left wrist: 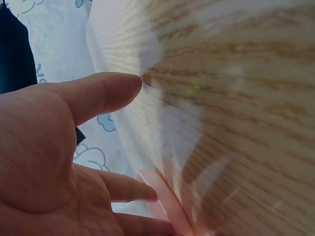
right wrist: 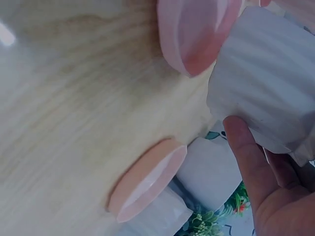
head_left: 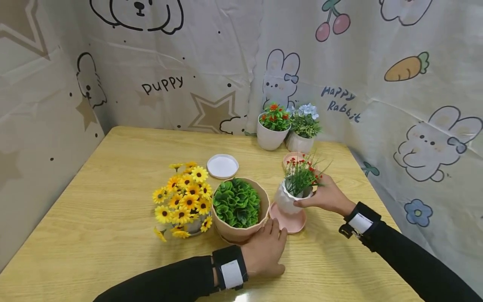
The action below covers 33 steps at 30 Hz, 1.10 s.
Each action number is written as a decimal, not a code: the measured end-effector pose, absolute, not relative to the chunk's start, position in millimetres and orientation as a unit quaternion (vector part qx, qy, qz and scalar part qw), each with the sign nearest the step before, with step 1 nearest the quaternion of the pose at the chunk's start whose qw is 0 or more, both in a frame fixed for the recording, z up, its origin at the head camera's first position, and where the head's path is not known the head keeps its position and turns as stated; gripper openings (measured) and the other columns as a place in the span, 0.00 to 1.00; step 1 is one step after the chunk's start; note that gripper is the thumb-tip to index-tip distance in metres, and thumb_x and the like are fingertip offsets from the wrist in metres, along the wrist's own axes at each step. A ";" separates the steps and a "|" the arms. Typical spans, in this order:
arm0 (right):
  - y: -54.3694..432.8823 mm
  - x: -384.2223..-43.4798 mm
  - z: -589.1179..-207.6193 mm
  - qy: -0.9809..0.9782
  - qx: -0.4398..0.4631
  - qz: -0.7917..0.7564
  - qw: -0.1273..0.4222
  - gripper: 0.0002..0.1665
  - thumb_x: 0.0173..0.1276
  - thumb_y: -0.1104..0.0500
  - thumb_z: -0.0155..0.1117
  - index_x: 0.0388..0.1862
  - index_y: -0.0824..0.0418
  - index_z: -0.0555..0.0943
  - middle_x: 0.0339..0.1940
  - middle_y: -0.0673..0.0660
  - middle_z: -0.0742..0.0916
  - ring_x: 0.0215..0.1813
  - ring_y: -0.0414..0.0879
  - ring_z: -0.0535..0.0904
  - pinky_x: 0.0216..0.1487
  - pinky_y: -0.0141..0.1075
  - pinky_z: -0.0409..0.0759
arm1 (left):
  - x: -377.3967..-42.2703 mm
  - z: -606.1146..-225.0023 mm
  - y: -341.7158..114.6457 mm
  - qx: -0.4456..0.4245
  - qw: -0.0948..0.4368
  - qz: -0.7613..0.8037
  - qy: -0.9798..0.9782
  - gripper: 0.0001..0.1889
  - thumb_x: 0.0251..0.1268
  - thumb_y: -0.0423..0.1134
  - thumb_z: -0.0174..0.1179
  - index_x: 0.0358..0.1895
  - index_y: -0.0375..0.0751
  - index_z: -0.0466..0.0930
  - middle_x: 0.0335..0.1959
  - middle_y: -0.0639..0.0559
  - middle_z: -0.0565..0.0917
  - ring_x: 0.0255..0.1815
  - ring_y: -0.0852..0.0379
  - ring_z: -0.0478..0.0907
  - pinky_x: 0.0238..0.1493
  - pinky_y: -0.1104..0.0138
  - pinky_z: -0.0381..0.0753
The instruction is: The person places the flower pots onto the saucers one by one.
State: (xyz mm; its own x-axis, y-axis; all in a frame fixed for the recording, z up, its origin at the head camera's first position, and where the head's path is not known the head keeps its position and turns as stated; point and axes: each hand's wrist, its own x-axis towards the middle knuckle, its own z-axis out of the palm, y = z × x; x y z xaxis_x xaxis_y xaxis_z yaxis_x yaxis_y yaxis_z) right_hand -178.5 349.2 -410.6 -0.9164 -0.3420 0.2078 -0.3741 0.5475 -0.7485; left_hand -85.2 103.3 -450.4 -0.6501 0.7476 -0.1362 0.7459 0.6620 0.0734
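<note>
My right hand [head_left: 325, 196] grips a white flowerpot [head_left: 285, 199] by its rim, thumb at the front. Thin green grass with small red flowers [head_left: 302, 176] grows from it. The pot is tilted, over the back part of a pink saucer [head_left: 292, 222]; the right wrist view shows the white pot [right wrist: 266, 78] beside the pink saucer [right wrist: 172, 39]. My left hand [head_left: 264, 249] lies low at the saucer's front left, its fingertips touching the saucer rim [left wrist: 170, 201] and its thumb held apart. Left of it stands a pink-beige pot [head_left: 235, 233] with a leafy green plant [head_left: 237, 202].
Yellow daisies [head_left: 185, 199] in a grey pot stand at the left of the green plant. Behind lie a white saucer [head_left: 222, 166] and a peach saucer [head_left: 288, 158]. Two white pots, with red-flowered [head_left: 272, 138] and blue-flowered [head_left: 299, 144] plants, stand at the back curtain.
</note>
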 end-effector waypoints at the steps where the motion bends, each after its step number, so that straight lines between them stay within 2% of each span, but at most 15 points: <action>1: 348.8 -176.9 -412.4 -0.877 0.206 0.434 0.014 0.54 0.47 0.66 0.89 0.74 0.69 0.75 0.67 0.66 0.84 0.64 0.40 0.80 0.66 0.30 0.76 | -85.3 -451.1 102.8 0.412 0.076 0.005 0.908 0.48 0.65 0.63 0.68 0.81 0.38 0.66 0.80 0.32 0.65 0.82 0.39 0.61 0.81 0.60 0.63; 5: 346.6 -172.2 -418.4 -0.872 0.209 0.443 -0.001 0.50 0.46 0.66 0.89 0.69 0.69 0.78 0.62 0.64 0.87 0.60 0.37 0.81 0.64 0.30 0.78 | -85.1 -452.8 101.1 0.416 0.068 -0.002 0.907 0.48 0.65 0.63 0.68 0.81 0.38 0.66 0.80 0.32 0.66 0.82 0.40 0.62 0.80 0.61 0.63; 11: 345.0 -167.1 -423.3 -0.869 0.214 0.446 -0.006 0.46 0.44 0.66 0.89 0.65 0.70 0.80 0.58 0.61 0.88 0.57 0.37 0.83 0.61 0.30 0.79 | -84.2 -451.5 99.9 0.426 0.054 -0.018 0.903 0.48 0.65 0.67 0.67 0.80 0.38 0.68 0.78 0.34 0.68 0.79 0.43 0.64 0.79 0.63 0.64; 21: 344.3 -161.9 -431.7 -0.851 0.220 0.477 -0.024 0.49 0.43 0.68 0.88 0.67 0.74 0.77 0.59 0.66 0.87 0.57 0.35 0.82 0.63 0.28 0.78 | -81.1 -451.0 99.0 0.430 0.049 -0.022 0.901 0.49 0.64 0.66 0.68 0.79 0.37 0.69 0.77 0.34 0.69 0.79 0.42 0.65 0.79 0.63 0.65; 26: 345.3 -158.1 -431.5 -0.856 0.213 0.470 -0.022 0.49 0.41 0.68 0.88 0.66 0.72 0.79 0.58 0.64 0.88 0.57 0.37 0.84 0.62 0.30 0.80 | -77.8 -450.8 98.8 0.429 0.040 -0.027 0.902 0.51 0.62 0.69 0.69 0.79 0.37 0.69 0.78 0.33 0.68 0.79 0.41 0.65 0.78 0.63 0.66; 33: 343.9 -156.0 -430.1 -0.850 0.224 0.475 -0.035 0.49 0.42 0.68 0.88 0.67 0.74 0.77 0.59 0.65 0.87 0.58 0.36 0.83 0.64 0.29 0.78 | -75.5 -449.8 94.8 0.437 0.018 -0.036 0.898 0.50 0.63 0.70 0.67 0.79 0.38 0.69 0.78 0.35 0.67 0.79 0.42 0.64 0.78 0.64 0.66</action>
State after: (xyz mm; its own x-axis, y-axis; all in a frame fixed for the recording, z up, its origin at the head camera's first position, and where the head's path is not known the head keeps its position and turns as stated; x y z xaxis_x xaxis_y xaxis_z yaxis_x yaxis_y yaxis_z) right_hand -156.0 343.9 -430.1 -0.8970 -0.4141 0.1544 -0.3483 0.4473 -0.8238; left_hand -75.5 94.8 -449.8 -0.6166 0.7847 -0.0645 0.7873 0.6146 -0.0486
